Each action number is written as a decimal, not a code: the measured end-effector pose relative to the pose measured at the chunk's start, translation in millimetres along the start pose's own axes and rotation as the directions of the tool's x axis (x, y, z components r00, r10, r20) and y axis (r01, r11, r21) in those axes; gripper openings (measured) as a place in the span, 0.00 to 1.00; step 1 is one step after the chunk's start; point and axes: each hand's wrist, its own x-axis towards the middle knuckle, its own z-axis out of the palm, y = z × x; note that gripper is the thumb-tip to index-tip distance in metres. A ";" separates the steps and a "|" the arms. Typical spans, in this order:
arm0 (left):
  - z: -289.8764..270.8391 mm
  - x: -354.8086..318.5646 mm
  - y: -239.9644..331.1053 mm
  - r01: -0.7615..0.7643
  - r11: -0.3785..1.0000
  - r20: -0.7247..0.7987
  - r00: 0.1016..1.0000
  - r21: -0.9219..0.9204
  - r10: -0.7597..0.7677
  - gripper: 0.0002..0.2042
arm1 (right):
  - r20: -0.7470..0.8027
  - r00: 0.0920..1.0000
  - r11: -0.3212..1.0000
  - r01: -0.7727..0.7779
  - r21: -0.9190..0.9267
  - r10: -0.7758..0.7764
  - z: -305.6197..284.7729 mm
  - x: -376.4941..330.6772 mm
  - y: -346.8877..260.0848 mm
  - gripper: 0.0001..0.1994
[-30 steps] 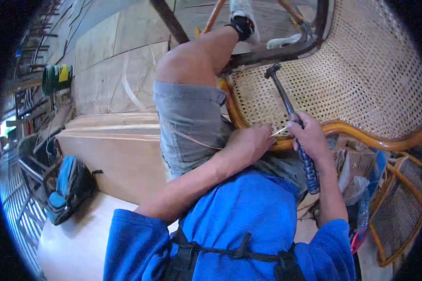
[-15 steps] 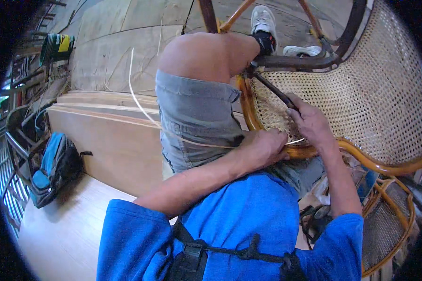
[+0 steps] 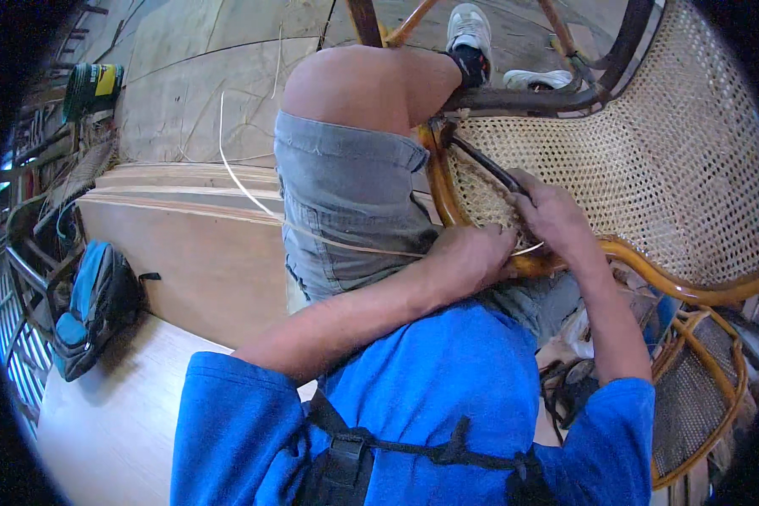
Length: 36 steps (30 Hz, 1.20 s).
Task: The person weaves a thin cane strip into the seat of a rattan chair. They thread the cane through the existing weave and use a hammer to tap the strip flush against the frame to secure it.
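Observation:
My left hand (image 3: 476, 253) is closed on a long pale cane strip (image 3: 346, 245) at the rounded wooden rail of a cane-woven chair (image 3: 641, 169). One end of the strip trails left across my thigh, and a short end shows beyond my fingers. My right hand (image 3: 551, 212) grips a dark long-handled tool (image 3: 486, 164), which slants up and left over the woven panel. The tool's far end lies beside the chair's frame; its kind is unclear. My two hands nearly meet, and the fingertips of the left are partly hidden.
A second, smaller cane-woven piece (image 3: 696, 405) stands at the lower right. To the left are stacked wooden boards (image 3: 185, 253), a blue-and-black backpack (image 3: 93, 308) and a dark green bucket (image 3: 93, 91). A pale shoe (image 3: 538, 79) lies on the floor beyond the chair.
The whole view has shifted slightly. My right hand and the tool sit a little closer to my left hand; both hands keep their hold.

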 end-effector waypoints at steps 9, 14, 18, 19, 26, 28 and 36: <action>1.8 -10.7 9.8 -0.098 0.982 0.019 0.995 0.160 0.096 0.08 | -0.009 1.000 0.989 0.017 0.147 -0.016 4.0 -37.2 5.5 0.20; 6.8 -20.1 11.2 -0.135 0.971 -0.017 0.990 0.195 0.141 0.17 | -0.206 0.973 0.989 0.121 0.081 -0.102 18.2 -49.1 9.8 0.19; 0.8 -26.9 8.4 -0.083 0.994 0.060 0.995 0.076 0.079 0.23 | -0.172 0.979 0.992 0.116 0.045 -0.107 16.6 -56.4 3.6 0.18; -5.4 -27.9 10.7 -0.026 1.000 0.143 0.989 0.017 0.023 0.24 | -0.221 0.969 0.987 0.135 0.086 -0.113 17.4 -58.2 1.5 0.18; -4.7 -30.8 9.5 0.008 0.998 0.218 0.976 0.060 -0.021 0.27 | -0.182 0.976 0.992 0.127 0.011 -0.123 27.7 -63.6 5.3 0.19; -1.3 -33.0 5.8 0.010 1.000 0.197 0.980 -0.007 -0.008 0.26 | -0.257 0.962 0.993 0.104 0.051 -0.088 22.6 -67.7 -6.0 0.19; -7.5 -30.8 4.8 -0.025 0.999 0.163 0.986 -0.047 0.032 0.22 | -0.191 0.981 0.993 0.052 0.107 -0.030 21.8 -70.0 -1.8 0.20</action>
